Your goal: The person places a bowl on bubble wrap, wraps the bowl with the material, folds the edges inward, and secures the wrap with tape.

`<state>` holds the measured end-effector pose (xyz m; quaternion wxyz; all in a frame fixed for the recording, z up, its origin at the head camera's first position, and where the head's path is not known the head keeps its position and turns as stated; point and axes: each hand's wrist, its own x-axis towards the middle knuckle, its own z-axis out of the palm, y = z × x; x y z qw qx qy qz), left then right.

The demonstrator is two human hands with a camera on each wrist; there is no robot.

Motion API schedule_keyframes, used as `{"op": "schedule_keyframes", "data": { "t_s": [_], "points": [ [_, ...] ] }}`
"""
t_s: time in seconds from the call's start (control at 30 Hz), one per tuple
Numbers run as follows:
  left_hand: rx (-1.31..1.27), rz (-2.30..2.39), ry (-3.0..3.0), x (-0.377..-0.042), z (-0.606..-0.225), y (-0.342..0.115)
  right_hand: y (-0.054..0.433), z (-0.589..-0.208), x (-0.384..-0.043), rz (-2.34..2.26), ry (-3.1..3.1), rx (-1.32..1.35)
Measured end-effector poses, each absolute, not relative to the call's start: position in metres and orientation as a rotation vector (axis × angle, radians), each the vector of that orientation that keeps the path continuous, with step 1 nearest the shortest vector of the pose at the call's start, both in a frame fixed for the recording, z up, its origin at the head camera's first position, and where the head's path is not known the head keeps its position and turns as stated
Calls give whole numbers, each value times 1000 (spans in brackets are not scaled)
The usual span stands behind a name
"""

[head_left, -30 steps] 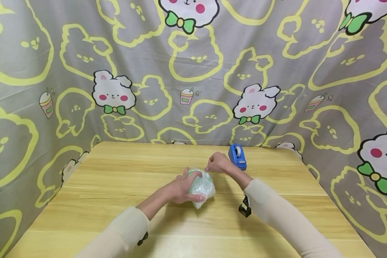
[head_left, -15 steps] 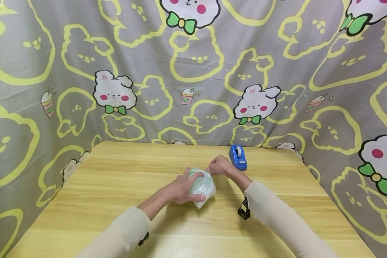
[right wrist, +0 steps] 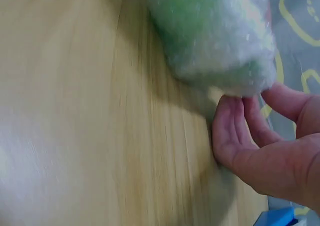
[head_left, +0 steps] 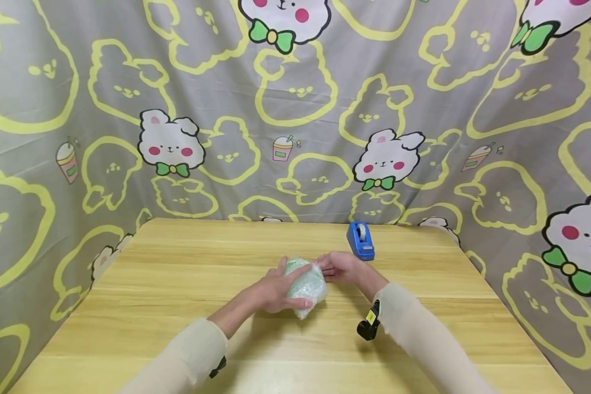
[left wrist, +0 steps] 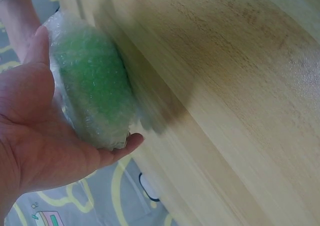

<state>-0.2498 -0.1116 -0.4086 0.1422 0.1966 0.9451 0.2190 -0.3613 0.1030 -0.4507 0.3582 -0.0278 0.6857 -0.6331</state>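
Observation:
A green item in clear bubble wrap, a rounded bundle (head_left: 309, 285), is near the middle of the table, and the wrap hides what the item is. My left hand (head_left: 274, 290) grips it from the left, thumb on the near side and fingers over the far side. In the left wrist view the bundle (left wrist: 95, 81) lies against the palm, its green showing through. At its far right end, my right hand (head_left: 343, 267) holds the wrap's edge. The right wrist view shows thumb and bent fingers of the right hand (right wrist: 265, 141) at the bundle's end (right wrist: 220, 46).
A blue tape dispenser (head_left: 360, 241) with a roll of clear tape stands behind my right hand. The wooden table (head_left: 187, 246) meets a grey curtain (head_left: 315, 71) with cartoon prints at its back and sides.
My right hand has come down from above the bundle's far right end to its side, its fingers now lower against the wrap. The left hand keeps its grip.

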Motion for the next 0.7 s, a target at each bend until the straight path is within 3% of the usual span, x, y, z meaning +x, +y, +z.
{"op": "schedule_keyframes", "data": {
  "t_s": [0.23, 0.43, 0.7],
  "points": [
    [560, 629, 2721, -251, -411, -113, 94, -448, -357, -1768, 1760, 82],
    [558, 635, 2711, -251, -413, -112, 88, -436, -348, -1727, 2178, 161],
    [552, 613, 2716, -252, -412, -113, 81, -408, -317, -1369, 2847, -216]
  ]
}}
